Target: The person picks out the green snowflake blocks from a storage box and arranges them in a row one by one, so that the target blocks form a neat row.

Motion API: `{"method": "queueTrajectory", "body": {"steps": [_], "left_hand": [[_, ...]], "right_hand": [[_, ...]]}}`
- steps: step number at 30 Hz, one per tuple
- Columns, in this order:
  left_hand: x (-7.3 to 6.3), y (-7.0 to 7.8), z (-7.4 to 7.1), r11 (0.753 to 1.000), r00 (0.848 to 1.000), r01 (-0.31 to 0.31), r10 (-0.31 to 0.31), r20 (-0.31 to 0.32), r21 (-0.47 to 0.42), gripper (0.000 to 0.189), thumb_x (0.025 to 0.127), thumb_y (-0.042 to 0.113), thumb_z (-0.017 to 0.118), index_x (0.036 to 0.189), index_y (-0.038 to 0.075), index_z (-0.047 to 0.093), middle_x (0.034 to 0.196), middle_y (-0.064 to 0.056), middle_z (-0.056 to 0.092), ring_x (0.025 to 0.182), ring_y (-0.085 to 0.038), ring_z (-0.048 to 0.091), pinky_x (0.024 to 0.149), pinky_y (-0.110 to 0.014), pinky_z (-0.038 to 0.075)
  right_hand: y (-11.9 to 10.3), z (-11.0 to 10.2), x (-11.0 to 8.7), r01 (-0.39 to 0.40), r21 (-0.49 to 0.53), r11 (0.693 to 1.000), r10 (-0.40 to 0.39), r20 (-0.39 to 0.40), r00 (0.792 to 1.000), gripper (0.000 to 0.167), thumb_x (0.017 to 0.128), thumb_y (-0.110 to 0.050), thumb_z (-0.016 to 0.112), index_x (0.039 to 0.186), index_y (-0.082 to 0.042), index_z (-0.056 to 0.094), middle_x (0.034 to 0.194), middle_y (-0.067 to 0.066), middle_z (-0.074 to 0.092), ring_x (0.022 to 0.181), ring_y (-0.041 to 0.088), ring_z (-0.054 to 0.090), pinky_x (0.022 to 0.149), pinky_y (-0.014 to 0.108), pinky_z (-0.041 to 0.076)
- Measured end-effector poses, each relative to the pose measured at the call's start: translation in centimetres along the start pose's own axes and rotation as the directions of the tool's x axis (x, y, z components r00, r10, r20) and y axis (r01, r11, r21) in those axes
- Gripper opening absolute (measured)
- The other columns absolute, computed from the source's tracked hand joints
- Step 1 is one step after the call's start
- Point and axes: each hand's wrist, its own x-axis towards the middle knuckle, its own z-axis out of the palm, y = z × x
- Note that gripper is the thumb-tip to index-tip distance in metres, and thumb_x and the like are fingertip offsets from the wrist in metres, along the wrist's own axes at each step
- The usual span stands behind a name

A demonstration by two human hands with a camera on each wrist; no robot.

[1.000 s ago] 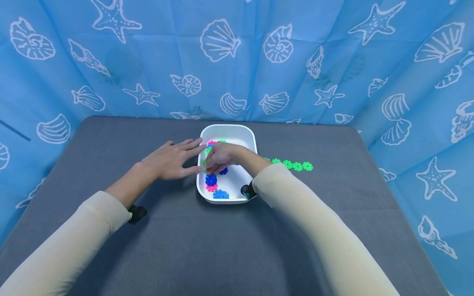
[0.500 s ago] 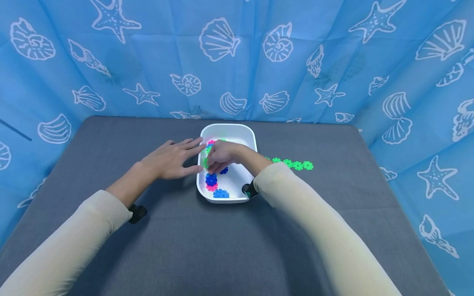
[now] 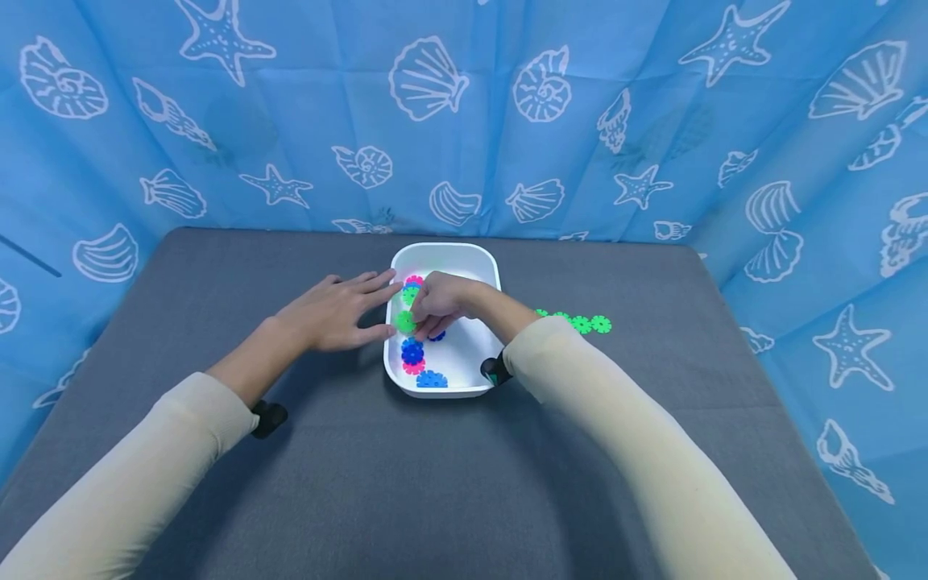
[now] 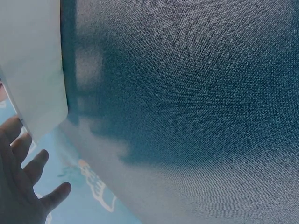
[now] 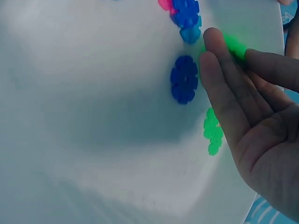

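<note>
My right hand (image 3: pixel 444 302) reaches into a white tray (image 3: pixel 460 362) and pinches a green notched plastic disc (image 5: pixel 235 45) between thumb and fingertips, near the left wall. My left hand (image 3: pixel 341 314) is spread with straight fingers at the tray's left rim, holding nothing. Along that side lie more notched discs: dark blue ones (image 3: pixel 412 352) over a pink one (image 3: pixel 415 367), and a light blue one (image 3: pixel 432 379) at the near end. Beside my right fingers a dark blue disc (image 5: pixel 184 79) lies on the tray floor, with small green discs (image 5: pixel 213 131) close by.
A row of green notched discs (image 3: pixel 582 325) lies on the grey tablecloth (image 3: pixel 406 483) right of the tray, partly behind my right forearm. A blue curtain with white shell prints (image 3: pixel 449 145) hangs behind the table.
My right hand has shifted slightly right and lifted a little from the left wall, bringing the green disc into view. My left hand has stayed in place.
</note>
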Motion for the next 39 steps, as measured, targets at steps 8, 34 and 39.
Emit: {"method": "queueTrajectory", "body": {"steps": [8,34,39], "left_hand": [[-0.1,0.1,-0.1,1.000,1.000,0.013,-0.013,0.008,-0.004,0.079,0.097,0.061,0.047,0.159,0.019,0.024,0.166,-0.007,0.017,0.149,-0.037,0.023,0.109,-0.071,0.023],[-0.2,0.0,-0.2,1.000,1.000,0.001,0.000,0.013,-0.011,0.079,0.098,0.060,0.047,0.160,0.018,0.022,0.166,-0.007,0.015,0.149,-0.036,0.022,0.110,-0.070,0.022],[-0.2,-0.1,-0.1,1.000,1.000,0.002,-0.002,0.009,-0.024,0.079,0.098,0.060,0.047,0.160,0.018,0.022,0.166,-0.006,0.015,0.149,-0.036,0.021,0.110,-0.070,0.021]], "right_hand": [[0.3,-0.8,-1.8,0.024,-0.065,0.998,-0.024,0.012,1.000,0.020,0.101,-0.011,0.058,0.112,0.002,0.069,0.095,0.016,0.075,0.095,0.030,0.073,0.087,0.037,0.057],[5.6,-8.2,-10.3,0.156,-0.172,0.973,-0.175,-0.101,0.979,0.025,0.101,-0.013,0.057,0.119,-0.001,0.069,0.101,0.017,0.072,0.093,0.027,0.070,0.087,0.044,0.057],[8.2,-9.9,-11.6,0.160,-0.152,0.975,-0.186,-0.175,0.967,0.027,0.102,-0.012,0.056,0.122,0.001,0.068,0.099,0.015,0.072,0.094,0.029,0.068,0.086,0.044,0.057]]}}
